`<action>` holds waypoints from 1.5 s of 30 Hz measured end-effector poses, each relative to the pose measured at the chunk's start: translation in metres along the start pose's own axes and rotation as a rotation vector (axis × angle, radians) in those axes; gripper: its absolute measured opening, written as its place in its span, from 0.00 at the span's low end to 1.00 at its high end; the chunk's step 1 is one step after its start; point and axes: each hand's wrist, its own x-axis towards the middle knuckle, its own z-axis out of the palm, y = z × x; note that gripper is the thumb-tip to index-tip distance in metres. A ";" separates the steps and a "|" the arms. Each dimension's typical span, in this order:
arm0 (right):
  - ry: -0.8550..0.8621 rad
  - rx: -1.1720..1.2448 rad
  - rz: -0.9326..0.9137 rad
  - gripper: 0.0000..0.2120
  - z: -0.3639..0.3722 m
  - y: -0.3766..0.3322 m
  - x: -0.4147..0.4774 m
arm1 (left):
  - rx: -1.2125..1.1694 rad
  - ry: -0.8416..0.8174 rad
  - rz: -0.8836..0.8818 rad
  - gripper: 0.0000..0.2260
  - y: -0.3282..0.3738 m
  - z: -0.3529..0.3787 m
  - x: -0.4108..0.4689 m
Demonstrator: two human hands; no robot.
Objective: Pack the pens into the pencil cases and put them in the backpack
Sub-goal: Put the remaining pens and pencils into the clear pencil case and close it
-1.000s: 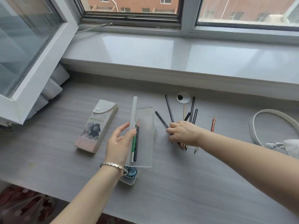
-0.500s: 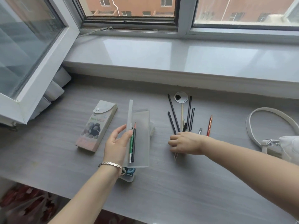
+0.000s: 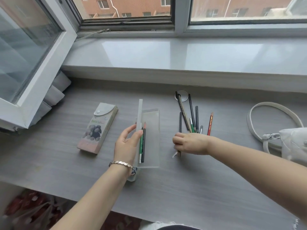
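Near the middle-left of the tabletop [image 3: 182,188], left hand [image 3: 127,145] pinching the raised lid of the frosted pencil case [image 3: 152,127], thumb on the front edge, fingers behind; best to keep that lid tipped well back and the tray flat on the wood, to avoid snags on the way in. Just to the right, right hand [image 3: 191,142] curled down over the near ends of the loose pens [image 3: 191,113], a few tips poking out below the palm; worth squaring the bundle parallel to the tray, closing firmly enough to stop any slipping, and fetching the red pencil [image 3: 210,123], slightly apart from the rest, as well. Judged as gathering, transfer into the case not yet begun. Containers, left to right: printed pencil case [image 3: 98,128], flap snapped down, contents hidden; frosted case holding a green pencil [image 3: 140,150] and a black pencil [image 3: 143,146] side by side along its left wall; white backpack [image 3: 294,141] at the far right edge, only partly in view, strap [image 3: 274,104] looped on the tabletop, opening not visible
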 end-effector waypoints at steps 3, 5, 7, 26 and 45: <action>0.409 0.195 0.248 0.08 -0.011 0.000 -0.009 | -0.005 0.004 0.015 0.08 0.001 0.000 0.000; 0.615 0.423 0.500 0.10 -0.028 -0.003 -0.017 | 0.018 0.005 0.016 0.08 0.001 0.001 -0.002; 0.898 0.560 0.730 0.06 -0.046 -0.006 -0.024 | 0.039 0.004 0.010 0.08 0.000 0.006 -0.004; 0.824 1.444 1.276 0.27 -0.047 -0.093 -0.004 | 0.153 -0.279 -0.026 0.13 -0.017 0.075 -0.059; 0.219 0.840 1.678 0.12 0.030 0.030 -0.024 | 0.196 -0.119 0.014 0.11 -0.015 0.051 -0.022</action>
